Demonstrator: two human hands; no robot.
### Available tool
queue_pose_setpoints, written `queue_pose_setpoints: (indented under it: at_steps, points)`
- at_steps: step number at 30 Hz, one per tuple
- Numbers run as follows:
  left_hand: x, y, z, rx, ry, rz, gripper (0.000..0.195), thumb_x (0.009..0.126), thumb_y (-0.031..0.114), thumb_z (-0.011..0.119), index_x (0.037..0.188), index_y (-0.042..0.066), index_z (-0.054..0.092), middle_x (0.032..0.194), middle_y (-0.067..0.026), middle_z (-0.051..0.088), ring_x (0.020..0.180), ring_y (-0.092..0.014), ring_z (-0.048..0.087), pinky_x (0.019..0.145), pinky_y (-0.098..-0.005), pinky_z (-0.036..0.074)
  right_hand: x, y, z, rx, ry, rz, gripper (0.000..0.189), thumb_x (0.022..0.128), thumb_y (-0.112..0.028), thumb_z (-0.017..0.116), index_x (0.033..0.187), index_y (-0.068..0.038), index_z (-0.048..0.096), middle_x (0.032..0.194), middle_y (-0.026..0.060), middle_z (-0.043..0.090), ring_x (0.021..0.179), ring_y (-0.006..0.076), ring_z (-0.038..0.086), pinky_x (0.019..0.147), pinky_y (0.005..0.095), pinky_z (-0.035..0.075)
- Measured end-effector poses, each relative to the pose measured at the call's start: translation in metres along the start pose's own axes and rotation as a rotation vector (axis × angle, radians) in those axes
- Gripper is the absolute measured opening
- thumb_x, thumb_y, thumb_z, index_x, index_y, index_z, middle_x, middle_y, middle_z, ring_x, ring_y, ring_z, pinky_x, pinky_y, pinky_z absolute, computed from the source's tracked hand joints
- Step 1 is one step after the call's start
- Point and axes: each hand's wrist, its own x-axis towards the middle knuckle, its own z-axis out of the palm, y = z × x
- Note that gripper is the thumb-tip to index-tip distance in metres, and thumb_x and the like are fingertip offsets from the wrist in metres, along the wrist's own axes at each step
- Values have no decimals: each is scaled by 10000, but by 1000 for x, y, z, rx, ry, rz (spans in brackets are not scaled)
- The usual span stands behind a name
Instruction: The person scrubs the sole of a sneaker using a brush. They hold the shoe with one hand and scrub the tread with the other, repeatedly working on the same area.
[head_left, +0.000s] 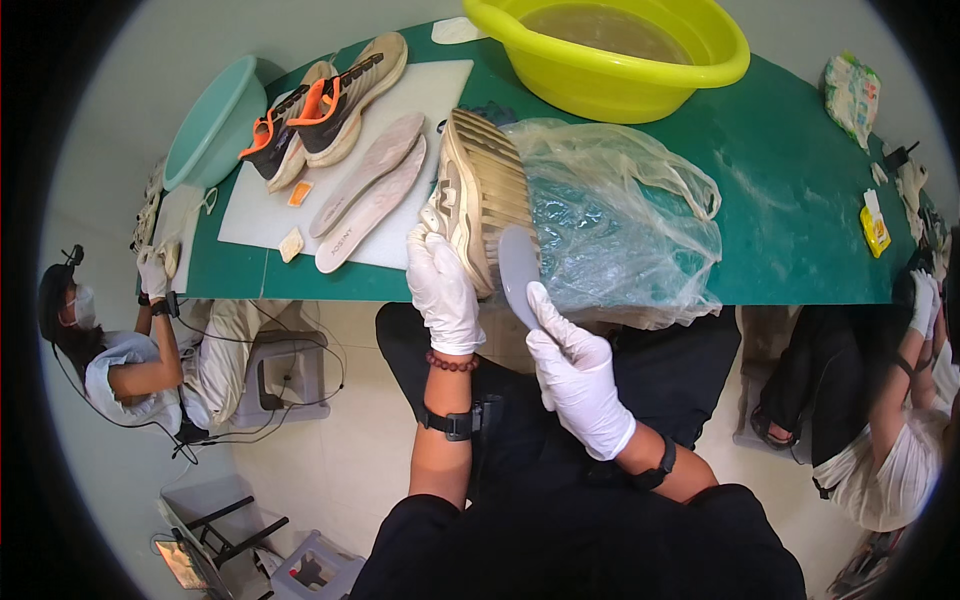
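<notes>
My left hand (445, 292), in a white glove, grips a beige sneaker (459, 195) by its near end. The shoe is tilted on its side, its ridged sole (499, 180) turned up and to the right. In my gloved right hand (577, 367) is a smooth grey tool (517, 270) with a long oval head, perhaps a brush seen from the back. Its head lies over the near part of the sole; whether it touches cannot be told. Beneath and right of the shoe spreads a clear plastic bag (630, 225), hanging slightly over the table's edge.
On a white foam sheet (247, 214) lie a pair of sneakers with orange linings (337, 112) and two insoles (371, 191). A yellow basin (600, 90) of murky water stands behind the bag, a teal basin (214, 127) at left. People (142, 367) sit at both sides.
</notes>
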Motion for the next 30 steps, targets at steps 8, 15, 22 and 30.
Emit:
queue_pose_setpoints:
  at_steps: [8,15,22,30]
  points:
    - [1,-3,-1,44,-35,25,341,1073,196,385,1259,-18,575,1118,-101,671,976,-154,615,868,-312,502,21,-20,-23,480,-7,310,586,1012,-92,506,1568,-162,334,692,-7,507,426,66,426,346,221,384]
    - [3,-9,1,7,9,70,286,1052,171,435,1201,-21,585,1021,-206,686,902,-321,648,836,-388,491,11,-28,-28,688,-237,427,733,1025,-161,524,1620,-246,103,682,-30,378,433,67,375,340,223,360]
    - [1,1,4,43,23,53,307,1053,184,426,1217,-22,584,1007,-193,692,881,-296,645,822,-388,493,40,-12,-32,544,-97,325,652,1051,-186,487,1613,-246,161,650,-54,350,410,50,335,338,200,326]
    - [1,0,6,38,29,89,302,1047,183,426,1195,-30,581,959,-210,688,836,-291,640,790,-386,491,50,-8,-23,403,22,270,636,1051,-158,473,1614,-209,181,646,-54,375,420,50,334,349,204,329]
